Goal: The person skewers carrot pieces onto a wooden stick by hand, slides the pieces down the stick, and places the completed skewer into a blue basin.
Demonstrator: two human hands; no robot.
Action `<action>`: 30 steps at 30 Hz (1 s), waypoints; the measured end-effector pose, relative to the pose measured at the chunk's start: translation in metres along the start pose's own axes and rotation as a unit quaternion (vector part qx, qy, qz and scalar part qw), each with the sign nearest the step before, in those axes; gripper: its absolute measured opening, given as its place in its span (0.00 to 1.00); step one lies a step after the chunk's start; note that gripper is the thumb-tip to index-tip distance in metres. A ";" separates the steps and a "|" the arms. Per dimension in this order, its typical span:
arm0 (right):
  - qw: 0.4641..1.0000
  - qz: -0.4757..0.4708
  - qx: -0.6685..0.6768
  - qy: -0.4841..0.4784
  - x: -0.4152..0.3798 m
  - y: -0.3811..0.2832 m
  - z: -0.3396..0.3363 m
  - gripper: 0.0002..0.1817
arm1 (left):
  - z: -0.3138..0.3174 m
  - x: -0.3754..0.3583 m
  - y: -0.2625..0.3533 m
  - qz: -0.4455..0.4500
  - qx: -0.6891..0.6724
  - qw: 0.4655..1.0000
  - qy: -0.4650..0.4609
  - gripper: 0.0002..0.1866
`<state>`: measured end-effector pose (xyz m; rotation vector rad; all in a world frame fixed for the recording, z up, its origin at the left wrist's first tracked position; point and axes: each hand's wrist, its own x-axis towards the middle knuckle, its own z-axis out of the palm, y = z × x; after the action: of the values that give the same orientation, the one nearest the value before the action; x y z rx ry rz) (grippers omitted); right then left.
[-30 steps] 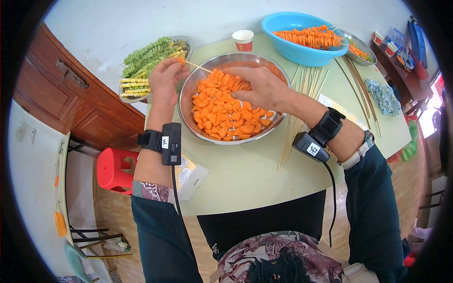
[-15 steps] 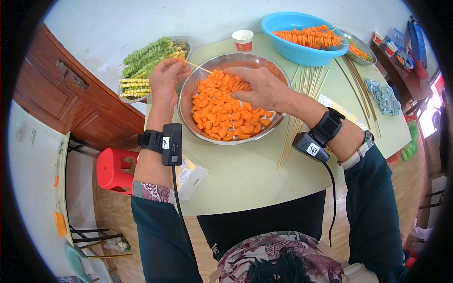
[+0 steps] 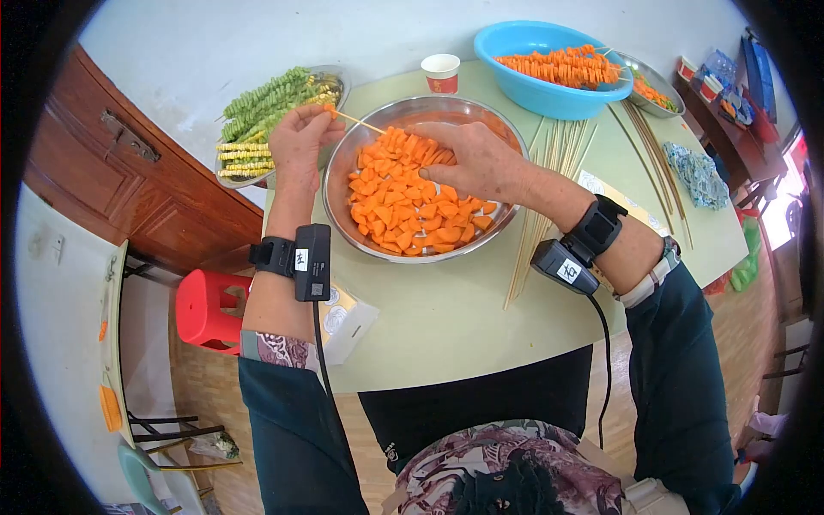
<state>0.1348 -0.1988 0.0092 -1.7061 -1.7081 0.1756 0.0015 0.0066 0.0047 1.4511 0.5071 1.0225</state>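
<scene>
A thin wooden skewer point(image 3: 362, 124) slants over the steel basin point(image 3: 337, 225). At its left end my left hand point(image 3: 300, 144) is closed, pinching a small carrot piece point(image 3: 330, 108) against the tip. My right hand point(image 3: 482, 163) is closed over the other end, where a row of carrot slices point(image 3: 425, 150) appears to be strung; its fingertips are partly hidden. Below both hands, loose cut carrot pieces point(image 3: 403, 210) fill much of the basin.
Bare skewers point(image 3: 558, 154) lie right of the basin. A blue tub point(image 3: 549, 105) holds strung carrots. Skewered green and yellow vegetables point(image 3: 266, 103) lie on a tray at left. A paper cup point(image 3: 441, 75) stands behind; a red stool point(image 3: 204, 305) is beside the table.
</scene>
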 end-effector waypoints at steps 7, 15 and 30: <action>1.000 0.021 -0.002 -0.006 0.000 0.000 0.000 0.26 | 0.002 -0.001 0.003 0.034 0.055 0.998 0.003 0.07; 0.994 0.059 0.086 -0.039 0.001 -0.001 -0.001 0.28 | 0.005 -0.003 0.003 0.073 0.053 0.996 0.015 0.07; 0.990 0.067 0.125 -0.010 0.003 0.002 -0.001 0.27 | 0.031 -0.024 0.006 0.080 0.147 0.975 -0.145 0.05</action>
<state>0.1373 -0.1962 0.0104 -1.6360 -1.5148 0.4515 0.0131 -0.0316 0.0074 1.8949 0.3428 0.8637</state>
